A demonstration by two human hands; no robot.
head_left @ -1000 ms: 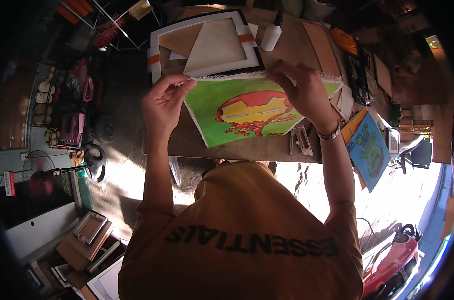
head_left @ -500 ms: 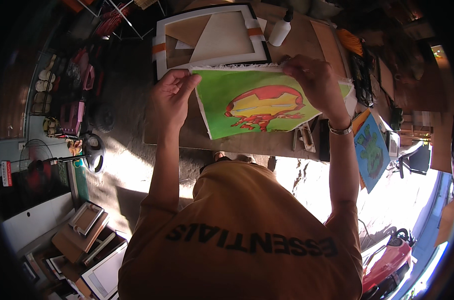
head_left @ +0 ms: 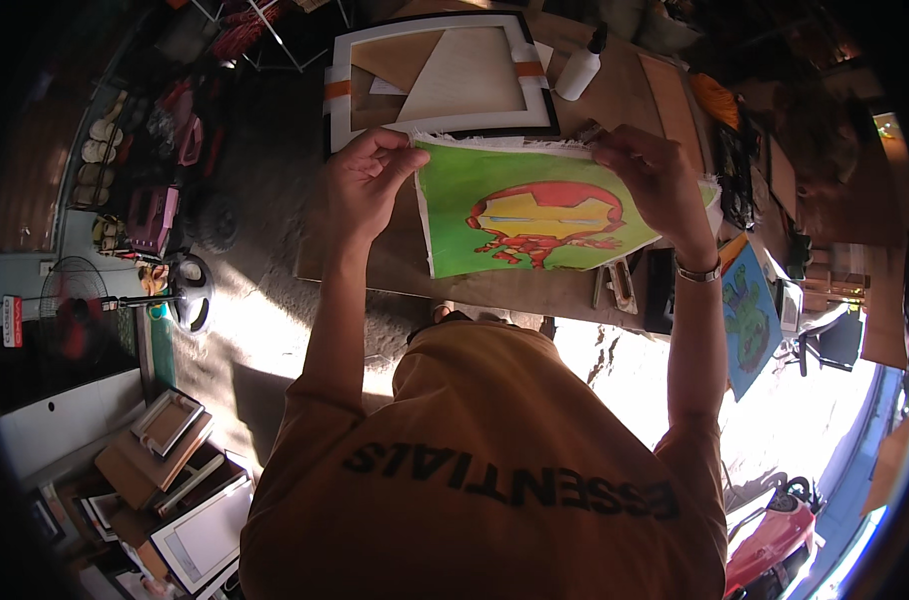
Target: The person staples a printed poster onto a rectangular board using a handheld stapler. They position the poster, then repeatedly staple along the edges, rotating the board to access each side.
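Both hands hold a canvas painting (head_left: 535, 215) up over the near side of the table. It shows a red and yellow armoured cartoon figure on green, and its upper edge is frayed white. My left hand (head_left: 370, 190) pinches the upper left corner between thumb and fingers. At the upper right, my right hand (head_left: 657, 180) grips the frayed edge, its wrist wearing a watch. Just beyond the canvas lies a white picture frame (head_left: 427, 125) with a black outer edge and orange-brown corner bands. A white bottle (head_left: 579, 75) with a black top stands right of the frame.
The brown table (head_left: 395, 272) runs under the canvas. A blue painting with a green figure (head_left: 750, 325) leans at its right side. Stacked frames (head_left: 200, 530) fill the lower left, near a black fan (head_left: 75, 310). A red motorbike (head_left: 775, 540) stands at the lower right.
The view has shifted a little, so the table, frame and bottle appear further right. Both hands keep their hold on the canvas, which hangs at nearly the same tilt.
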